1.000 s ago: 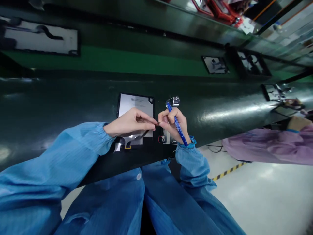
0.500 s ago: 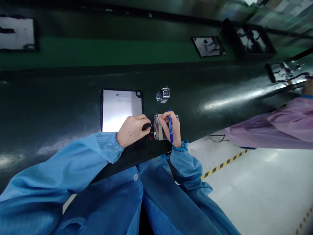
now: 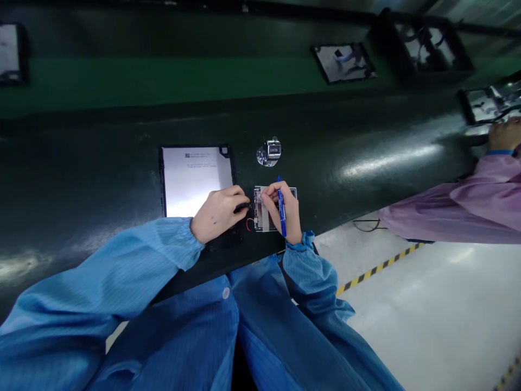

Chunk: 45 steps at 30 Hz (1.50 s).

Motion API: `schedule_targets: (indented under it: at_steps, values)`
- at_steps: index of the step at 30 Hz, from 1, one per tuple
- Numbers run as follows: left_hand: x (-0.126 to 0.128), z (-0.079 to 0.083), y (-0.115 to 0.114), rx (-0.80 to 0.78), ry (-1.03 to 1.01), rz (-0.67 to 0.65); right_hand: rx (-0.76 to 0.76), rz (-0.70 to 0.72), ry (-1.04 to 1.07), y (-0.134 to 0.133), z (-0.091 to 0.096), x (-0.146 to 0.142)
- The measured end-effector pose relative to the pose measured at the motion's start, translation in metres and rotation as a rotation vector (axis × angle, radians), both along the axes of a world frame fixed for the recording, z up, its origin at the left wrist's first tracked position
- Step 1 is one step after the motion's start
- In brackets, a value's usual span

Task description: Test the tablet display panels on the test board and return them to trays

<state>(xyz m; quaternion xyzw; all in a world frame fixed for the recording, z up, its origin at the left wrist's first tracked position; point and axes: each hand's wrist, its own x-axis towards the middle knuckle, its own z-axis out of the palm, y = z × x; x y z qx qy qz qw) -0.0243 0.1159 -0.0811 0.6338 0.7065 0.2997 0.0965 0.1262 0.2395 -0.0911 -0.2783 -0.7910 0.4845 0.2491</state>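
In front of me a small circuit board (image 3: 258,212) lies on the dark bench, with a pale strip across it and a thin red wire at its left edge. My right hand (image 3: 288,212) is over the board, closed around a blue pen (image 3: 281,207), its thumb and index finger meeting above the strip. My left hand (image 3: 217,214) is just left of the board, fingers pinching a small black piece (image 3: 241,207) whose kind I cannot make out. Behind that hand lies a flat panel (image 3: 197,176) with a silvery back and black rim. A chrome tally counter (image 3: 272,151) sits beyond the board.
Farther back are another panel (image 3: 345,62) and a black tray (image 3: 423,46) with panels in it. A panel's edge (image 3: 10,51) shows at far left. On the right, a co-worker's pink sleeve (image 3: 456,209) and hand (image 3: 503,134) are near another panel (image 3: 481,105).
My view has shifted slightly, and the things on the bench appear a little displaced. Both hands keep nearly the same pose. The co-worker's hand shows more fully at the right.
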Motion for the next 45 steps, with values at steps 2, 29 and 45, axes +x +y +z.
schedule_targets:
  at_steps: [2,29,45]
  values:
    - [-0.001,0.000,0.000,-0.001,0.001,0.000,0.004,-0.001,0.002,0.000,0.000,0.000]
    - [0.002,0.004,0.004,-0.069,0.006,-0.017,0.027,0.197,-0.086,0.013,0.002,0.003]
    - [-0.051,0.083,-0.130,-0.242,-1.106,0.864,0.442,0.587,-0.264,-0.001,0.036,-0.003]
